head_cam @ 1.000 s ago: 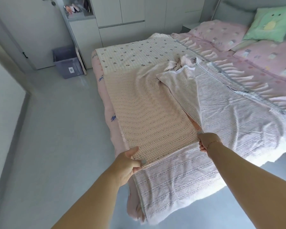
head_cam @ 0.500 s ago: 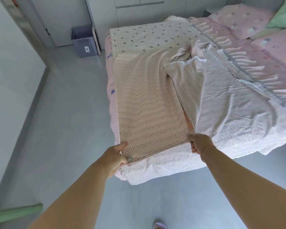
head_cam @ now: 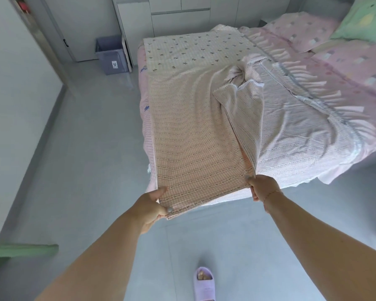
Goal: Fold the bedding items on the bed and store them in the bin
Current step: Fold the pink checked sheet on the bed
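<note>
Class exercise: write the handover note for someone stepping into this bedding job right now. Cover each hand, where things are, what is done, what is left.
Left hand grips the near left corner of the checked blanket; right hand grips its near right corner.
The blanket lies lengthwise along the bed, near edge lifted off the bed's end.
Bin stands on the floor by the cupboard.
Done: blanket folded into a long strip.
Left: finish folding, then bin it.

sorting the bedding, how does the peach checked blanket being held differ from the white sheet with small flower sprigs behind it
The peach checked blanket is woven in a fine check with dark stitched rows; the white sheet with small flower sprigs is pale with scattered sprigs. The blanket is rumpled at its far end and gripped by the left hand and right hand; the sheet lies flat, untouched. Both lie on the bed.
</note>
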The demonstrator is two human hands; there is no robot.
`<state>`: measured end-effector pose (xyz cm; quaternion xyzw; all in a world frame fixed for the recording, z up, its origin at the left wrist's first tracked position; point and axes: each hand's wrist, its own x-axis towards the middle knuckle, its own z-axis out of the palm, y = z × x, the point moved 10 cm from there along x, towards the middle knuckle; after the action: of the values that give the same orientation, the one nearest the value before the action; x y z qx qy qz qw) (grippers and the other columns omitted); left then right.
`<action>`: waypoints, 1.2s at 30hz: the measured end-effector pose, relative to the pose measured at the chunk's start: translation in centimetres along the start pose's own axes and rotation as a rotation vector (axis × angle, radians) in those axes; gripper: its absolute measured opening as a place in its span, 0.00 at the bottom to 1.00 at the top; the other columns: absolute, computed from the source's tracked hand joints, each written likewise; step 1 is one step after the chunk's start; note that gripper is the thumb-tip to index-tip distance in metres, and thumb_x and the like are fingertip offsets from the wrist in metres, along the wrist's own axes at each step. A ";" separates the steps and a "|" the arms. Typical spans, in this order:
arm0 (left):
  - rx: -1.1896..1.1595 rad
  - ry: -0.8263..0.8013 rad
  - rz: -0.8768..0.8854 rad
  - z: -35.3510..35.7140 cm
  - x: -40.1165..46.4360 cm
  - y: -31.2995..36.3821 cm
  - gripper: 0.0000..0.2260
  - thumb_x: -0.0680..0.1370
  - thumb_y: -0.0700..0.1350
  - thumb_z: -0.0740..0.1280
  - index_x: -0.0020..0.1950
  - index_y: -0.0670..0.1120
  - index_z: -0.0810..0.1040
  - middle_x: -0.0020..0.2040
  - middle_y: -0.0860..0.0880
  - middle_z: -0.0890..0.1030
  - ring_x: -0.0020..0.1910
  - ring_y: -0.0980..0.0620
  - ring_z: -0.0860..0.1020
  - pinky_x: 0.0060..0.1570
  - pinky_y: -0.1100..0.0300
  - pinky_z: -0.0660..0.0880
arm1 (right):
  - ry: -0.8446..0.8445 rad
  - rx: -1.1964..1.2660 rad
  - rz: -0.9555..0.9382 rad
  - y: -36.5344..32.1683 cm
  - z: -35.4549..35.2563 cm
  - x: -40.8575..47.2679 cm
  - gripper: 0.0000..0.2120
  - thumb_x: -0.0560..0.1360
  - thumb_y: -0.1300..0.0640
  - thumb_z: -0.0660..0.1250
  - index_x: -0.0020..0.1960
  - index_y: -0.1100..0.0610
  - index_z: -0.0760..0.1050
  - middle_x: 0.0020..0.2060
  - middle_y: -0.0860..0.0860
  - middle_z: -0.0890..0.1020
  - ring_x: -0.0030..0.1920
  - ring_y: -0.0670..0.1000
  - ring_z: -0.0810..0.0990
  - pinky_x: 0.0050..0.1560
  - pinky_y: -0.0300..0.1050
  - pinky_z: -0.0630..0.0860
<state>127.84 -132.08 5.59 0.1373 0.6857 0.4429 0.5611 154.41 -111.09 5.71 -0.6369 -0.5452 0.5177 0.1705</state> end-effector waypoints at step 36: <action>0.227 0.051 -0.036 8.9 18.0 11.9 0.24 0.77 0.36 0.67 0.73 0.40 0.67 0.52 0.45 0.79 0.51 0.49 0.80 0.52 0.55 0.78 | -0.039 -0.332 0.227 -2.9 -2.9 15.7 0.15 0.78 0.52 0.63 0.36 0.59 0.74 0.31 0.53 0.79 0.33 0.51 0.79 0.43 0.47 0.80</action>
<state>126.12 -108.94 3.15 0.1763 0.7479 0.3556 0.5321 153.31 -95.39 1.67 -0.7035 -0.5511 0.4487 -0.0069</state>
